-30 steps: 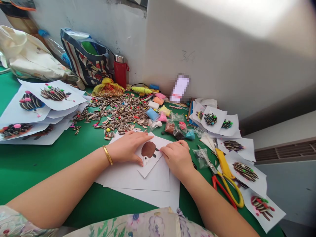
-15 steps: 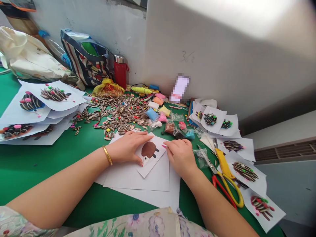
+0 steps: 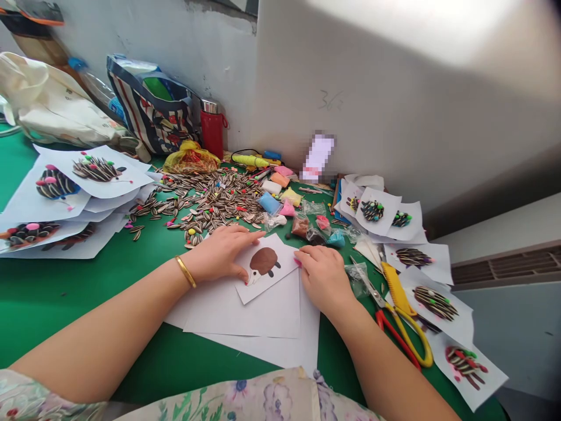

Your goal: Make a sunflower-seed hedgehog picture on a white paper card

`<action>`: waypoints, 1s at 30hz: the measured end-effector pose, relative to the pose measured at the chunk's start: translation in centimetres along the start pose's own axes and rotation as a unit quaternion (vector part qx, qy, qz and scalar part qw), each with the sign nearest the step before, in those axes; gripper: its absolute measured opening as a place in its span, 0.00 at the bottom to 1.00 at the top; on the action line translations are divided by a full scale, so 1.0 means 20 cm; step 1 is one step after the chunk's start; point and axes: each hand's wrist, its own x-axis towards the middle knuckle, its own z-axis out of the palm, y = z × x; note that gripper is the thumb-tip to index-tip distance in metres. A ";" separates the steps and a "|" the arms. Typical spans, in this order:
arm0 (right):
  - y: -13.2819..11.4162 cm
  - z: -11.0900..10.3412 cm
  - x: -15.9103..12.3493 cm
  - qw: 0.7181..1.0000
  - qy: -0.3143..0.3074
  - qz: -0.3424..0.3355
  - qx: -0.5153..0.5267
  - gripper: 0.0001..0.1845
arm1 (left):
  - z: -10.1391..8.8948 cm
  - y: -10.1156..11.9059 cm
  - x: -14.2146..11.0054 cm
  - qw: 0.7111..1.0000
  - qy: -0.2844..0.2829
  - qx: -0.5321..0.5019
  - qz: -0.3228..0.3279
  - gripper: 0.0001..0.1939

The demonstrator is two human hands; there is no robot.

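Note:
A white paper card (image 3: pixel 254 292) lies on several loose white sheets (image 3: pixel 249 321). On it is a hedgehog figure (image 3: pixel 263 261) with a flat brown body, a white face and two dark feet. My left hand (image 3: pixel 223 254), with a gold bangle at the wrist, rests over the card's left side, thumb and fingers spread apart. Closed around the card's right corner is my right hand (image 3: pixel 324 278), fingers curled and pressed together. A bit of pink shows under its fingertips; I cannot tell whether it is clay or a nail.
Beyond my hands are a heap of sunflower seeds (image 3: pixel 223 199) and colored clay packets (image 3: pixel 269 203). Yellow-handled scissors (image 3: pixel 409 333) and a yellow cutter (image 3: pixel 398 289) lie right, beside finished seed hedgehog cards (image 3: pixel 436 304). More cards (image 3: pixel 103 187) are stacked left. A red flask (image 3: pixel 211 131) stands behind.
The card with the hedgehog has turned slightly clockwise and shifted a little away from me. Both hands have moved slightly with it.

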 end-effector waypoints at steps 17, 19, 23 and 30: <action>-0.06 -0.03 -0.02 0.994 -0.051 -0.068 0.070 0.16 | -0.05 -0.02 0.00 0.999 0.032 0.011 -0.002 0.18; -0.07 -0.03 -0.02 0.994 -0.057 -0.059 0.074 0.14 | -0.05 -0.01 -0.01 1.000 0.026 0.018 -0.001 0.22; -0.07 -0.03 -0.02 0.991 -0.075 -0.058 0.089 0.29 | -0.05 0.05 -0.03 0.999 -0.015 0.025 0.028 0.41; -0.06 -0.02 -0.02 0.989 -0.106 -0.046 0.090 0.39 | 0.01 0.14 -0.05 0.998 -0.050 0.038 0.021 0.58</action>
